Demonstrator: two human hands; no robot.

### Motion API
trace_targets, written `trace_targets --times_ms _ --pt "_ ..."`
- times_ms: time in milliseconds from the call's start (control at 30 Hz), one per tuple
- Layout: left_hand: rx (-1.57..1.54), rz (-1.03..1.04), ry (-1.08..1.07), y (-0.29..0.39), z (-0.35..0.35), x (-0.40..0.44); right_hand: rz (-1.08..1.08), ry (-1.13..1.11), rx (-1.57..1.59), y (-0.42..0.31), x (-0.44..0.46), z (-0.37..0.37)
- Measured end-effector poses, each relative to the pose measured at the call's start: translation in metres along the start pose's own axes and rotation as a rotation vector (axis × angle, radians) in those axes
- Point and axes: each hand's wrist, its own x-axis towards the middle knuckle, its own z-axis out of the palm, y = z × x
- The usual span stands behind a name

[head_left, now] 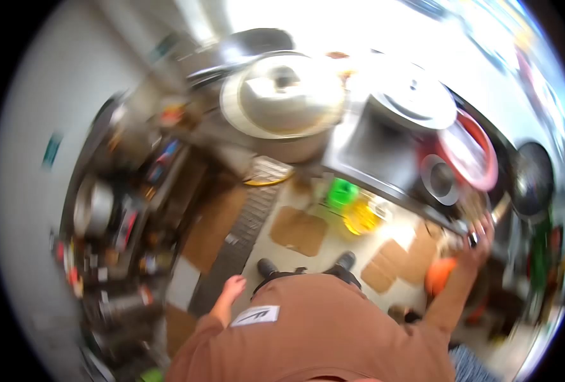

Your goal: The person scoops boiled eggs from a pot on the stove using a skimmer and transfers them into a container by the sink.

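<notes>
My right hand is stretched out to the right, its fingers wrapped round the light handle of a dark wok. Blur hides the exact grip. Beside this hand, near the counter's edge, is a grey bowl. A red basin with something pale inside stands just behind the bowl. My left hand hangs low beside my body, fingers loosely bent, with nothing visible in it. It is over the floor and touches no object.
A large lidded pot stands ahead, and another round lid lies by the steel counter. Green and yellow containers sit below. Crowded shelves line the left; cardboard covers parts of the floor.
</notes>
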Motion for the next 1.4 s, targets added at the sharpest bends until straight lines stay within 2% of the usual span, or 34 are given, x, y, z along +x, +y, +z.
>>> trace_targets --times_ms 67,100,167,233,300,367,433,467,533,600,667,733,767,833,867,900,967,1000,1033,1100,1133,1167,1233,1300,1367,1400 --pt "-0.044 0.065 0.071 -0.038 -0.028 0.009 -0.083 -0.353 -0.084 0.01 -0.053 0.046" --pt "0.057 0.082 0.116 -0.065 -0.041 0.03 0.136 -0.672 0.413 0.029 -0.046 0.056" --pt "-0.04 0.007 0.171 -0.091 -0.073 0.036 0.199 -0.698 0.345 0.033 -0.108 0.137" --pt "-0.119 -0.005 0.273 -0.101 -0.112 0.019 0.338 -0.867 0.357 0.05 -0.147 0.202" --pt "-0.161 -0.124 0.337 -0.112 -0.153 0.013 0.463 -0.914 0.278 0.071 -0.193 0.269" --pt "-0.199 -0.162 0.422 -0.141 -0.184 0.006 0.678 -1.084 0.358 0.094 -0.236 0.334" --pt "-0.34 -0.142 0.639 -0.166 -0.197 -0.003 0.827 -1.155 0.316 0.111 -0.288 0.398" --pt "-0.396 -0.172 0.658 -0.178 -0.203 -0.005 0.826 -1.212 0.216 0.12 -0.31 0.427" --pt "-0.445 -0.203 0.675 -0.205 -0.205 -0.011 0.964 -1.275 0.139 0.133 -0.365 0.486" --pt "-0.465 -0.225 0.755 -0.229 -0.19 -0.015 0.932 -1.487 0.027 0.157 -0.409 0.543" --pt "-0.591 -0.272 0.819 -0.276 -0.147 0.002 0.883 -1.58 -0.149 0.185 -0.455 0.595" --pt "-0.773 -0.429 0.592 -0.259 -0.136 -0.028 0.722 -1.74 -0.234 0.207 -0.509 0.643" --pt "-0.526 -0.313 0.545 -0.268 -0.123 -0.032 0.642 -1.873 -0.283 0.223 -0.53 0.667" --pt "-0.003 -0.089 0.543 -0.294 -0.092 -0.033 0.478 -1.959 -0.423 0.23 -0.583 0.707" --pt "0.31 -0.109 0.398 -0.275 -0.099 -0.054 0.426 -1.997 -0.404 0.246 -0.605 0.727" --pt "0.298 -0.131 0.404 -0.251 -0.105 -0.068 0.375 -2.032 -0.384 0.266 -0.627 0.746" --pt "-1.258 -0.819 0.611 -0.171 -0.141 -0.096 0.256 -2.123 -0.407 0.293 -0.663 0.783" --pt "-1.268 -0.833 0.625 -0.183 -0.142 -0.089 0.106 -2.153 -0.468 0.312 -0.681 0.802" --pt "-1.015 -0.625 0.607 -0.197 -0.141 -0.084 0.119 -2.172 -0.466 0.33 -0.695 0.818" --pt "-0.775 -0.442 0.574 -0.19 -0.149 -0.077 -0.604 -2.145 -0.226 0.359 -0.722 0.842" --pt "-1.128 -0.495 0.74 -0.179 -0.162 -0.066 -0.603 -2.202 -0.402 0.36 -0.734 0.851" --pt "-1.486 -0.537 0.906 -0.159 -0.181 -0.059 -0.598 -2.222 -0.408 0.37 -0.743 0.857" --pt "-1.464 -0.574 0.915 -0.125 -0.217 -0.05 -0.895 -2.142 -0.441 0.398 -0.763 0.868" --pt "-1.434 -0.611 0.922 -0.126 -0.224 -0.034 -0.941 -2.189 -0.495 0.411 -0.775 0.877" --pt "-1.408 -0.548 0.735 -0.161 -0.208 -0.011 -0.951 -2.207 -0.469 0.419 -0.785 0.88" --pt "-1.332 -0.528 0.803 -0.158 -0.208 -0.007 -0.949 -2.21 -0.486 0.42 -0.789 0.88"
